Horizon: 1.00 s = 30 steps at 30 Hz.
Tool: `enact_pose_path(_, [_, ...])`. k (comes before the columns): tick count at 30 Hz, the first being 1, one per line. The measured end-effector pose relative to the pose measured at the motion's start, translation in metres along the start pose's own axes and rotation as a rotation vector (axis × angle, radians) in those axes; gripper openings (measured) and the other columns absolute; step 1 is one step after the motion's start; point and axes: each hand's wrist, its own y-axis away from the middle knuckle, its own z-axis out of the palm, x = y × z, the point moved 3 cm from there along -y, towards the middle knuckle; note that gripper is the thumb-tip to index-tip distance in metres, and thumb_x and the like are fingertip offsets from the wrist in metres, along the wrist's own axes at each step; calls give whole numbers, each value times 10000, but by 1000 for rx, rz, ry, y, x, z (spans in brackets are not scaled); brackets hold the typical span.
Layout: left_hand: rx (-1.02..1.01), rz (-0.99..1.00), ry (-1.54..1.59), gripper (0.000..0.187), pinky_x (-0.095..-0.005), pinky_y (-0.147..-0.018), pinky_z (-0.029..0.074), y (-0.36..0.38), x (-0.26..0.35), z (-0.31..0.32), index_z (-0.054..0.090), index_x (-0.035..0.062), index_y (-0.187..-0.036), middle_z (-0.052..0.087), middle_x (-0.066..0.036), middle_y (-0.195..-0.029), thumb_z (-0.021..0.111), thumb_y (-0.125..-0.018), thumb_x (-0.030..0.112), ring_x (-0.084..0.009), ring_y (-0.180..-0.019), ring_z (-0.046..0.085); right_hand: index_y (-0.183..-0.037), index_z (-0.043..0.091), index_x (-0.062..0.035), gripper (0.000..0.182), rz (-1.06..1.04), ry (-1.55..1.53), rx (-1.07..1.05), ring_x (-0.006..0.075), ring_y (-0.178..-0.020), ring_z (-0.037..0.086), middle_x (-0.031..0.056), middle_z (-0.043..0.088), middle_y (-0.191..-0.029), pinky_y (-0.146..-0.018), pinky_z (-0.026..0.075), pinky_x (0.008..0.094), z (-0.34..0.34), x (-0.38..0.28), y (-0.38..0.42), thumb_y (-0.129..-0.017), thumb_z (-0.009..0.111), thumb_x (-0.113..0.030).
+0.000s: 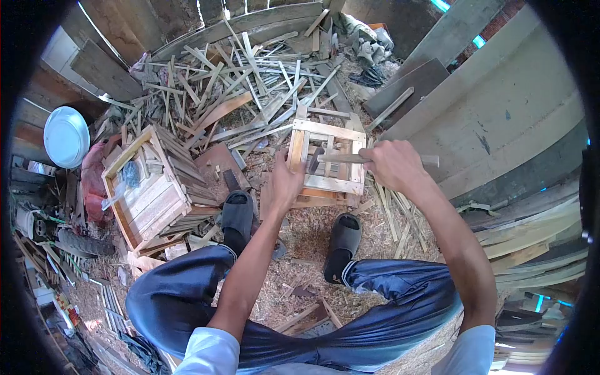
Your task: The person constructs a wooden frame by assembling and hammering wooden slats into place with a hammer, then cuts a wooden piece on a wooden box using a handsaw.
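Observation:
My right hand (395,165) is wrapped round the wooden handle of a hammer (344,159). Its dark metal head lies over the left part of a small slatted wooden frame (337,185), close to the inner side of the left board. My left hand (289,182) grips that frame by its left side, fingers partly hidden behind the board. The frame rests on other wooden pieces between my feet, both in dark slippers (238,214).
A wooden crate (178,187) holding offcuts and a plastic bag stands to the left, near a pale blue basin (66,137). Loose wood strips (231,94) are heaped ahead. Large boards (500,106) lean at the right. Shavings (300,275) cover the ground.

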Motion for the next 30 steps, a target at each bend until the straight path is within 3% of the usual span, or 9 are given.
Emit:
enact_pose_path(5, [-25, -52, 110, 468, -413, -893, 440, 1, -11, 5, 455, -23, -1216, 611, -263, -1067, 618, -857, 230, -362, -1009, 605, -913, 682, -101, 159, -33, 148, -46, 324, -701, 651, 141, 648, -738, -619, 512, 434, 10, -9, -17, -784, 629, -178])
enact_pose_path(7, [-41, -57, 143, 460, -408, -886, 443, 1, -5, 4, 471, -16, -1205, 605, -254, -1083, 626, -854, 237, -362, -1015, 598, -772, 676, -25, 181, -29, 109, 57, 332, -690, 656, 173, 643, -696, -652, 520, 419, 7, -15, -22, -821, 553, -149])
enact_pose_path(11, [-48, -107, 90, 445, -404, -876, 448, 2, -2, 4, 487, -17, -1180, 612, -245, -1073, 636, -849, 240, -358, -1010, 602, -808, 691, -56, 171, 2, 186, -46, 282, -734, 670, 145, 667, -759, -655, 525, 395, 3, -34, -30, -833, 539, -128])
enact_pose_path(14, [23, -6, 99, 451, -403, -869, 453, -1, -13, 10, 492, -22, -1171, 618, -240, -1057, 650, -841, 242, -353, -1003, 605, -855, 698, -72, 171, 0, 272, -119, 223, -804, 678, 108, 684, -859, -668, 535, 365, 19, -54, -30, -841, 529, -94])
enact_pose_path(16, [40, -12, 103, 466, -406, -859, 459, -1, -9, 9, 492, -33, -1166, 622, -243, -1039, 664, -832, 243, -355, -991, 611, -894, 698, -83, 171, 108, 273, -133, 196, -865, 675, 97, 683, -920, -680, 543, 337, 29, -66, -23, -842, 535, -87])
enact_pose_path(17, [43, -15, 106, 466, -406, -859, 459, -1, -9, 8, 492, -33, -1166, 622, -243, -1039, 664, -832, 243, -355, -991, 611, -894, 698, -83, 171, 104, 277, -134, 196, -865, 675, 97, 683, -920, -680, 543, 337, 31, -73, -19, -842, 535, -87])
enact_pose_path(19, [24, -76, 121, 489, -414, -845, 466, -3, -10, 9, 500, -39, -1144, 621, -255, -1032, 682, -815, 274, -369, -980, 612, -883, 627, 27, 167, 152, 77, -195, 298, -730, 672, 186, 655, -782, -665, 542, 387, 37, -80, -12, -769, 533, -51])
enact_pose_path(22, [12, -172, 44, 506, -429, -836, 467, -13, -10, 11, 516, -40, -1112, 617, -270, -1022, 690, -799, 316, -397, -969, 607, -886, 616, 30, 164, 142, 18, -169, 316, -740, 674, 197, 652, -759, -654, 536, 405, 46, -79, -5, -775, 522, -47])
enact_pose_path(30, [-21, -165, -8, 503, -437, -817, 460, -21, -16, 14, 529, -36, -1069, 608, -254, -1043, 696, -783, 344, -404, -950, 596, -854, 618, 35, 158, 180, -40, -198, 339, -715, 671, 210, 651, -735, -647, 532, 416, 48, -82, -4, -775, 512, -51])
